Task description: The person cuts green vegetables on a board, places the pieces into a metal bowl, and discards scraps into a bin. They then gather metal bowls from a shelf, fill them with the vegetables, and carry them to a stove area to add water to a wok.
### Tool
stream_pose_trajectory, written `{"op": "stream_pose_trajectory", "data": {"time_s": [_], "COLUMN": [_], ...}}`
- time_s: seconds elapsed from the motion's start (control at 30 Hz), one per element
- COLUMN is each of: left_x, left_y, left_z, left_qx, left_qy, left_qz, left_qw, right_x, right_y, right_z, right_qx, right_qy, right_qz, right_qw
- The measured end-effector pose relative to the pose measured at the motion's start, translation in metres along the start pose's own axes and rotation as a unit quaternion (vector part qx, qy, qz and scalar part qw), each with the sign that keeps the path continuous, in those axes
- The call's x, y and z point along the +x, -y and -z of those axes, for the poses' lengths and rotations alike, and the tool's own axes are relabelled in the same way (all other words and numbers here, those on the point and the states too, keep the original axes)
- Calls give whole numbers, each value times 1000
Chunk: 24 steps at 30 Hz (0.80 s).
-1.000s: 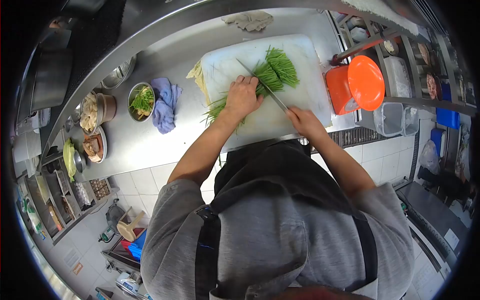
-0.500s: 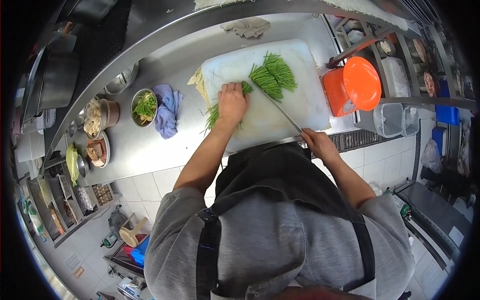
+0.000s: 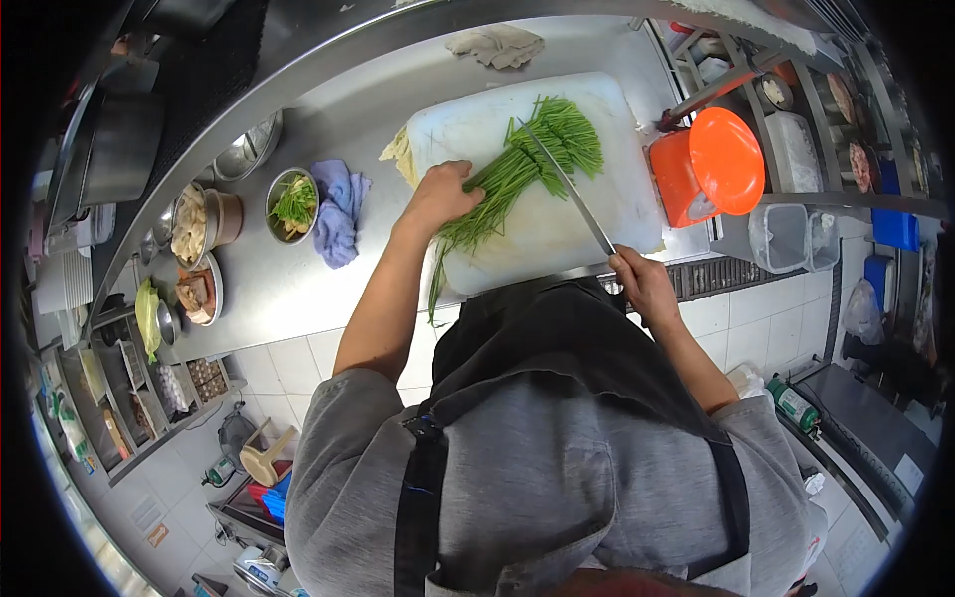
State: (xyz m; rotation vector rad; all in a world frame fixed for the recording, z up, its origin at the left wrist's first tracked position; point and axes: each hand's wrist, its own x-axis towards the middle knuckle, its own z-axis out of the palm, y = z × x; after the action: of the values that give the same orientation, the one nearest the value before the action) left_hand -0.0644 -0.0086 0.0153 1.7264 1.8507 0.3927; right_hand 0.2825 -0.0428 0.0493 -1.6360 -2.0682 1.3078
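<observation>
My right hand (image 3: 645,284) is wrapped round the handle of a knife (image 3: 572,189). Its long blade lies diagonally over the green chives (image 3: 507,189), the tip pointing to the far side of a white cutting board (image 3: 607,219). Long stalks stretch from the board's near left edge, where some hang over, up to cut pieces (image 3: 572,129) fanned out at the right of the blade. At the left edge of the bunch rests my left hand (image 3: 446,194), thumb and fingers spread apart, fingertips right at the stalks.
Left of the board lie a purple-blue cloth (image 3: 338,214) and a metal bowl (image 3: 271,211) of chopped greens. Further left stand more bowls of food (image 3: 189,229). An orange bin (image 3: 671,184) with its lid tilted up stands at the right. A crumpled cloth (image 3: 495,46) lies behind the board.
My left hand has come off the top of the chives and shifted left, fingers loosening; the stalks now show in full. The knife has moved a little right and away from me, over the bunch.
</observation>
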Motion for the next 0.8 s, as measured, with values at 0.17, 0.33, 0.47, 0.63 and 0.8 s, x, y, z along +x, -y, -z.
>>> {"op": "stream_pose_trajectory", "data": {"time_s": [0.17, 0.33, 0.47, 0.63, 0.8], "left_x": [-11, -12, -10, -12, -22], "left_y": [-1, 2, -5, -3, -19], "left_z": [-8, -31, -42, -49, -46], "left_qx": [-7, 3, 78, 95, 84], "left_qy": [32, -84, -107, -119, -166], "left_qz": [18, -44, -69, -90, -62], "left_qw": [999, 996, 989, 984, 981], "right_x": [23, 35, 37, 73, 103], "right_y": [14, 12, 13, 21, 33], "right_z": [-14, -20, -17, -46, -65], "right_qx": [-46, -90, -91, -72, -44], "right_qy": [23, 82, 108, 88, 60], "right_qz": [120, 119, 97, 135, 166], "right_qw": [992, 985, 985, 984, 983]}}
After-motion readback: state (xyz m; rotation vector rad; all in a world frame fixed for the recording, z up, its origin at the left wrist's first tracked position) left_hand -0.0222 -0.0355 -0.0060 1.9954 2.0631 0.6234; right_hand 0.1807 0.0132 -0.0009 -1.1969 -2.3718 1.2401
